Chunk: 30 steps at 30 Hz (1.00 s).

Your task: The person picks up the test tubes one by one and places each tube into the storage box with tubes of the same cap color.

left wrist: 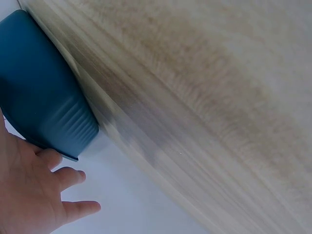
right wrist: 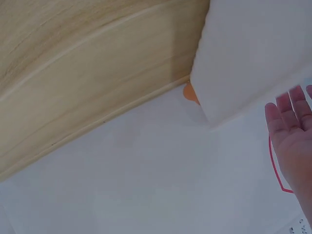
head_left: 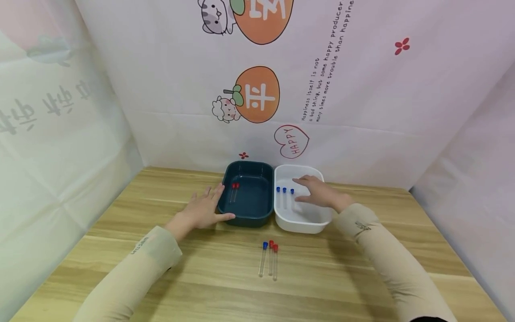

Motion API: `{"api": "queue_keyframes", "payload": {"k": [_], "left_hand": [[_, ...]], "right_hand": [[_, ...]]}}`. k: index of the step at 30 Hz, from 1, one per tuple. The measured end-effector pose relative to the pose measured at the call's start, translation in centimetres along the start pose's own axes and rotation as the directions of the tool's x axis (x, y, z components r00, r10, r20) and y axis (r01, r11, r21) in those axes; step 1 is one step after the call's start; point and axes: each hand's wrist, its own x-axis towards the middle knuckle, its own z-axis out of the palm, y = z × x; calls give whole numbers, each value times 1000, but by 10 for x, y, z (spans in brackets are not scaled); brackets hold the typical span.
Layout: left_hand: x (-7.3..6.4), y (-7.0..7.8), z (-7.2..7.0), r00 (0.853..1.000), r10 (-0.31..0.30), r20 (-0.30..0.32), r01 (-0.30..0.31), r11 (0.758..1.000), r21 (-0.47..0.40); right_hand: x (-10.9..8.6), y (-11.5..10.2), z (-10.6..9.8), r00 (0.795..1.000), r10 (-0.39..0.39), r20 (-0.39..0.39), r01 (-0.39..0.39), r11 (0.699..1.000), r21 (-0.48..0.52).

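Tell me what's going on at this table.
A person's left hand rests with spread fingers on the rim of the dark teal basin. Their right hand is over the white basin beside it, fingers apart, gripping nothing. Two red-capped tubes are in the teal basin and three blue-capped tubes in the white one. On the wooden table in front lie one blue-capped tube and two more red-capped tubes.

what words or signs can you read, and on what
"HAPPY": heart
"Happiness itself is not / a bad thing, but some happy producer / many times more trouble than happine": back cloth, cut off
"平": lower fruit
Blurred or cut: left cloth, upper fruit
Too small: left sleeve, right sleeve
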Motion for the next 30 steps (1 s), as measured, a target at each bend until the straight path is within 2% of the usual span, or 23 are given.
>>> {"api": "queue_keyframes", "payload": {"k": [13, 19, 25, 30], "left_hand": [[2, -2, 0, 1000, -4, -1, 4, 1000, 14], [3, -2, 1, 1000, -6, 2, 6, 1000, 16], [4, -2, 2, 1000, -5, 2, 5, 1000, 12], [3, -3, 2, 1000, -5, 1, 5, 1000, 5]], "right_hand": [[-24, -21, -14, 990, -70, -125, 78, 995, 60], [-36, -28, -18, 976, -104, -190, 123, 988, 91], [-49, -37, -19, 963, -105, -247, 140, 982, 126], [-62, -45, -15, 942, -139, -307, 181, 977, 114]]}}
